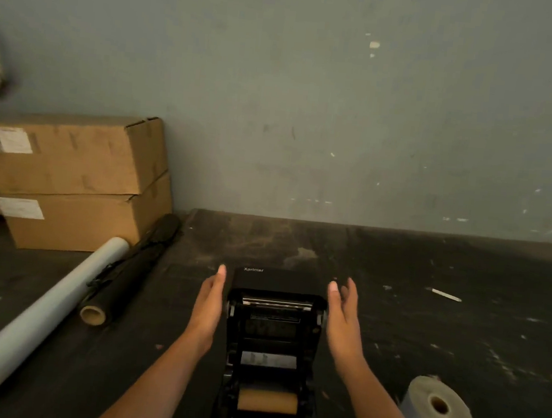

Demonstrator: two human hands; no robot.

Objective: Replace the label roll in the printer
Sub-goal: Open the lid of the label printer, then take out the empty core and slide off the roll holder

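We hold both hands open and empty, left hand (208, 306) and right hand (342, 316) flanking the open printer (272, 323) at lower centre; its spent core (268, 401) lies crosswise below, the fresh label roll (438, 415) at lower right, nearer our right hand.

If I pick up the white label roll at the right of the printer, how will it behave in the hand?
The white label roll looks tightly wound around a hollow core, so it is probably firm, not floppy. It seems to rest tilted on another roll, so it may slip or roll off when nudged. Its outer end may unwind if held loosely.
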